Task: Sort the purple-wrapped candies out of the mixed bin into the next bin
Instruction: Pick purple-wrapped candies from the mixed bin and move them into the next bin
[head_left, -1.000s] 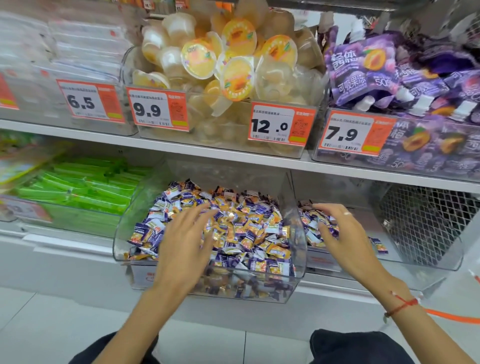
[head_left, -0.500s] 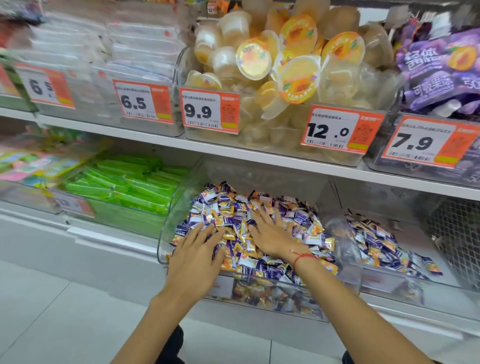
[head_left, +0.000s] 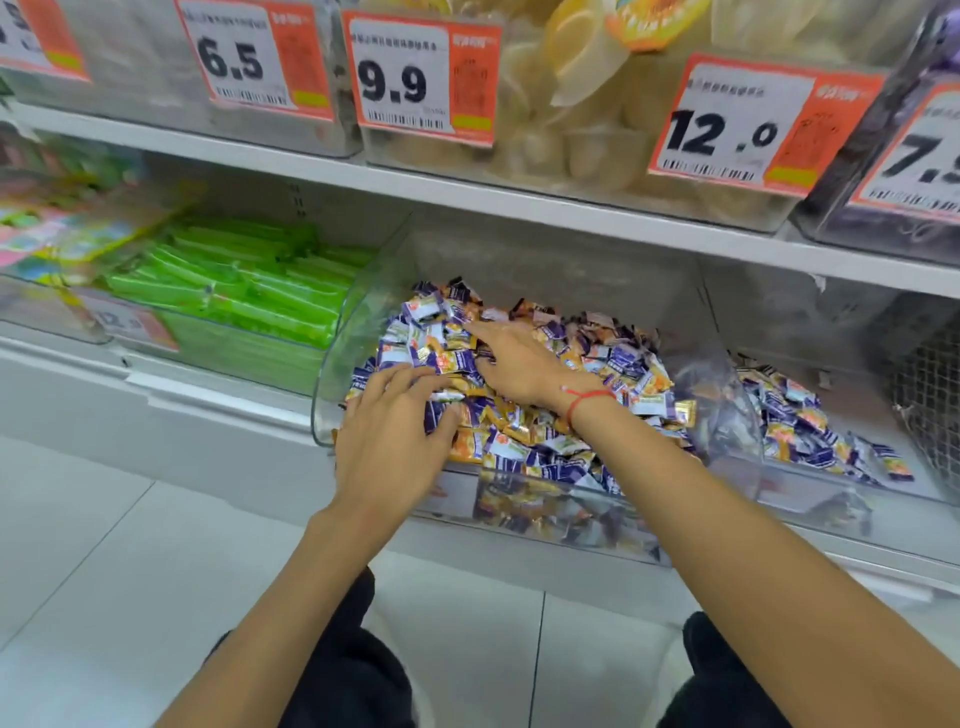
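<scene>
Two hands sorting candies in a shop bin.
Left hand (head_left: 392, 441) and right hand (head_left: 519, 364) rest flat, fingers relaxed, grasping nothing, on the mixed bin's (head_left: 332, 384) candies (head_left: 524, 441).

arms: bare, no sleeves | right wrist: thin red string bracelet (head_left: 584, 402) | legs: black trousers (head_left: 343, 675)

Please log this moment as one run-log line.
left hand: on candies | right hand: on candies | mixed bin: still mixed | next bin: some purple candies
</scene>
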